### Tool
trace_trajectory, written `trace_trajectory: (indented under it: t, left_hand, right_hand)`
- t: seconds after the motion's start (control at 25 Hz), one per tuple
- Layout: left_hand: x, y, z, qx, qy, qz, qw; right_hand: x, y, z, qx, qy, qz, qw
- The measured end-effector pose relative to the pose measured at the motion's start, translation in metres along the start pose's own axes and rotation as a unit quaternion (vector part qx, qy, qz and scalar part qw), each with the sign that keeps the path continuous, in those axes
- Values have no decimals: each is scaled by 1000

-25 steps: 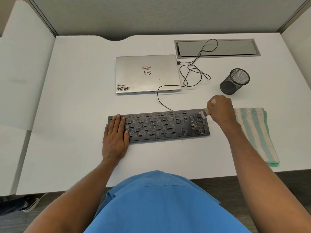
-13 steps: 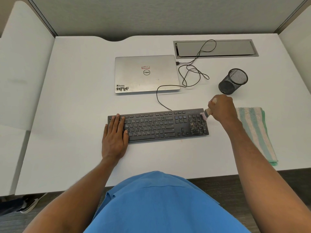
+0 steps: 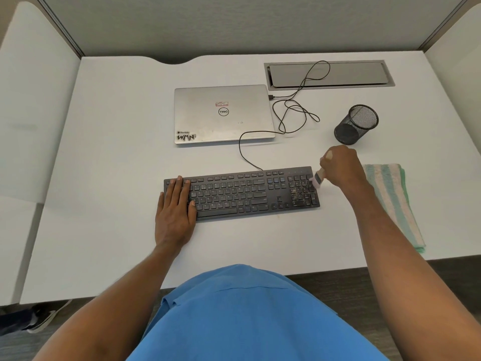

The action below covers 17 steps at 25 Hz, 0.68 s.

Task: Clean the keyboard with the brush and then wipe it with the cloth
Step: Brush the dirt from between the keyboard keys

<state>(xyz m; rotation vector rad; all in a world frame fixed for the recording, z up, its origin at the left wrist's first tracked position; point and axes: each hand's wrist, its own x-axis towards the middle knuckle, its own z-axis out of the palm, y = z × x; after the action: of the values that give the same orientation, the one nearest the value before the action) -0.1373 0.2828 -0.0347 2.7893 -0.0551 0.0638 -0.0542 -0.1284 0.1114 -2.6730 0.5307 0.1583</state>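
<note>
We're in the brushing stage. The keyboard [image 3: 242, 194] lies across the middle of the frame on the white desk [image 3: 117, 152]. The left hand [image 3: 175, 207] lies flat on its left end, fingers straight and holding nothing, apparently steadying it. Right of centre, the right hand [image 3: 341, 168] is wrapped around the handle of the brush [image 3: 318, 177], whose pale bristles touch the top right corner of the keyboard, at the edge of the number pad. Specks of dirt show on the number-pad keys just below the bristles, so this corner isn't done yet.

The cloth [image 3: 390, 199], striped and folded, waits untouched at the right of the frame, just beyond the right forearm. As I read it, the next move is a firm sweep down through those speckled keys, flicking the grit off the right edge, then leftward along the rows. The wipe comes after that. In the upper half of the frame sit a closed laptop [image 3: 223, 113] and a mesh cup [image 3: 356, 123].
</note>
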Motion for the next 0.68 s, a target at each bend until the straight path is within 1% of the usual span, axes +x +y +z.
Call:
trace_trajectory:
  t: [0.08,0.16,0.4,0.52,0.56,0.6,0.68]
  left_hand:
    - [0,0,0,0,0,1,1000]
    - [0,0,0,-1,1,1,1000]
    - [0,0,0,1,-2,0,1000]
    - [0,0,0,1,-2,0,1000]
    - [0,0,0,1,-2,0,1000]
    - [0,0,0,0,-3,0,1000]
    - [0,1,0,0,-1,-1,1000]
  right_hand:
    - [-3,-2,-1,23,34,-4,999]
    - [-8,-3,1,33,48,-6,998]
    - [-12,2,0,-1,11,6,1000]
    - [-15,-1,-3,26,42,-3,999]
    - [-16,-1,-2,19,42,2,999]
    - [-17,-1,-2,3,29,9,1000]
    - [-19,-2,-4,-17,-23,2,1000]
